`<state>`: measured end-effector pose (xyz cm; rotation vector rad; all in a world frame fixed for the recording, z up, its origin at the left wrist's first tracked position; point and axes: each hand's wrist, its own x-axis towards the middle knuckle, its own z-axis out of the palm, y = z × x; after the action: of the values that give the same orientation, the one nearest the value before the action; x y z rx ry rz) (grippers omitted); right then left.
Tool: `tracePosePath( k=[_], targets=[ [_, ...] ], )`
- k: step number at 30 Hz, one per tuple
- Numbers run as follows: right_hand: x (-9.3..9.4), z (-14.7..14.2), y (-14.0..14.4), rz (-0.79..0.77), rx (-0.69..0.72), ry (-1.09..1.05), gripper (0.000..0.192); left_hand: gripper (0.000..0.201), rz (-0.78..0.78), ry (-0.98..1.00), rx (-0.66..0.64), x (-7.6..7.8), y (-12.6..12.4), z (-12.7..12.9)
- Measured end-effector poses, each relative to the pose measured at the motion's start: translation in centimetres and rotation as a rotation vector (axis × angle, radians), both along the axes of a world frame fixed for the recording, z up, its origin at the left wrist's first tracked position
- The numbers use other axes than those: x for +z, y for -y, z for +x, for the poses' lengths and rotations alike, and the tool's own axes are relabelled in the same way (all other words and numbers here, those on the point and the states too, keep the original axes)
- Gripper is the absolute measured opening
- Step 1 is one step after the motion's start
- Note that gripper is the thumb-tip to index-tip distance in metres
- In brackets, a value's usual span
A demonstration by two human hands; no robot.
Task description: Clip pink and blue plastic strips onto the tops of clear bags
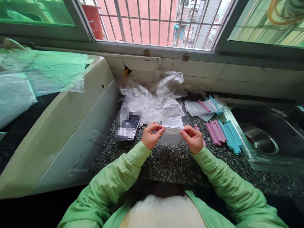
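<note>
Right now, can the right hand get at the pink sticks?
Probably yes. The right hand pinches the small bag with the left hand, but the pink sticks lie just beside it, unblocked.

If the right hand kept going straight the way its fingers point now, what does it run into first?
The right hand points left along the small clear bag both hands pinch. It would probably meet the left hand first, at the bag's other end; depth looks about level, though that is uncertain.

steel sink, blurred phone, crumpled plastic sheet, barred window
</note>
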<state>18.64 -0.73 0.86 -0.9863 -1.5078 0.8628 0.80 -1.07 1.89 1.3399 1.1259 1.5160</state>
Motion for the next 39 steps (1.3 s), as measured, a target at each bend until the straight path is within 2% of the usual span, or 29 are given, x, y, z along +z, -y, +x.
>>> tracePosePath(
  k=[4,9,12,15,20,23,25,30,36,39],
  targets=[
    [0.0,-0.1,0.3,0.050,-0.090,0.088,0.017,0.012,0.129,-0.079,0.059,-0.8,-0.1,-0.3],
    [0.5,0.1,0.9,0.071,-0.089,0.185,0.019,0.008,0.285,-0.220,0.132,-1.6,0.1,-0.6],
    [1.1,0.6,1.0,0.146,-0.148,0.264,0.015,0.007,0.349,-0.311,0.160,-1.2,0.4,-0.8],
    [2.1,1.1,0.7,0.325,-0.215,0.386,0.014,0.006,0.395,-0.420,0.137,-0.4,0.7,-0.8],
    [3.9,0.5,0.0,0.517,0.029,0.686,0.026,0.003,0.465,-0.590,0.021,1.2,1.1,-0.5],
    [4.4,-0.1,-0.1,0.566,0.084,0.769,0.019,0.004,0.472,-0.619,-0.050,1.9,1.1,-0.2],
    [4.5,-0.4,-0.1,0.580,0.110,0.797,0.013,0.005,0.474,-0.600,-0.078,2.2,1.0,0.0],
    [4.4,0.0,0.1,0.558,0.173,0.756,0.017,0.007,0.464,-0.524,-0.106,2.0,0.8,0.5],
    [4.1,0.2,0.1,0.432,0.151,0.592,0.014,0.009,0.428,-0.479,-0.155,1.3,0.9,0.8],
    [4.0,0.1,0.1,0.385,0.176,0.532,0.014,0.014,0.334,-0.434,-0.191,1.1,1.0,1.0]
  ],
)
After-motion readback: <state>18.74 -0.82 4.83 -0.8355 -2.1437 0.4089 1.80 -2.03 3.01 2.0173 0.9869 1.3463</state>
